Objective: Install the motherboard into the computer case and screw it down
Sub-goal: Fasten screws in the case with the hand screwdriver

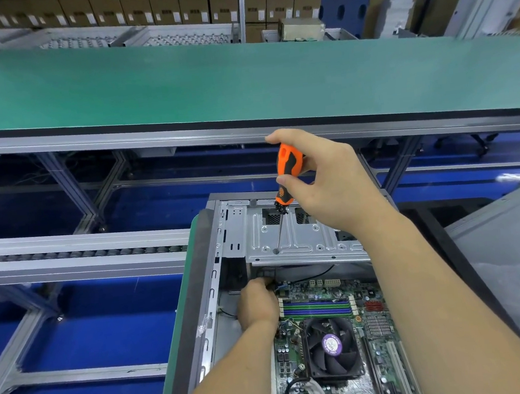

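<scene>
Seen from the head camera, no writing can be read: the round purple sticker on the hub of the CPU fan (332,346) carries print too small to make out, and the white labels on the brown cartons (151,7) stacked at the back are blurred. The motherboard (336,342) lies flat inside the open computer case (225,241), its long axis running away from the viewer toward the drive cage (300,234); its near end is cut off by the bottom edge of the frame and its right side is hidden under the right forearm. The case sits on a desk (182,328) with a green edge, of which only a strip shows at the case's left. The right hand (323,178) is closed around the orange and black handle of a screwdriver (285,188), which stands nearly upright, handle up, shaft slanting down and left, with its tip touching the drive cage plate. The left hand (257,302) reaches into the far left corner of the board, fingers curled down by the wires; what they pinch, if anything, cannot be told. Beyond, a long green bench (241,78) spans the view.
</scene>
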{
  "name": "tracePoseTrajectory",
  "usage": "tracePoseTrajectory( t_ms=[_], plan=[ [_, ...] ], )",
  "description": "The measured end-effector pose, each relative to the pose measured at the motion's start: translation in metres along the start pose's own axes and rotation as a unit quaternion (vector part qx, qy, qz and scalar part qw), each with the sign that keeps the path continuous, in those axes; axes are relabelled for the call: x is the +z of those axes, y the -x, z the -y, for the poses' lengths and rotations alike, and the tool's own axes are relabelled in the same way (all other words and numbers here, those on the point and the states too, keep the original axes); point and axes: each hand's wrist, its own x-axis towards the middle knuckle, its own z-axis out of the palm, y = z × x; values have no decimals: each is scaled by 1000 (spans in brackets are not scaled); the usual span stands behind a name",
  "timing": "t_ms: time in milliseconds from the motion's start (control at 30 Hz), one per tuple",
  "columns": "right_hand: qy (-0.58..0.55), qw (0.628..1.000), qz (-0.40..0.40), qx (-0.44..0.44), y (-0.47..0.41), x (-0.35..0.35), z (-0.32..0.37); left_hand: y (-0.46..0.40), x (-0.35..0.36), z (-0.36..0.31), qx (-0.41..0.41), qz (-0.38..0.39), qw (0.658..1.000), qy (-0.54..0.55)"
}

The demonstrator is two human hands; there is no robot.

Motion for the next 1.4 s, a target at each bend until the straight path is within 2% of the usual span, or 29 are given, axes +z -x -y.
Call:
tracePoseTrajectory(
  t_ms=[1400],
  plan=[
    [9, 1000, 4, 16, 0, -1, 6, -2, 1, -2, -5, 4, 1000, -12]
  ],
)
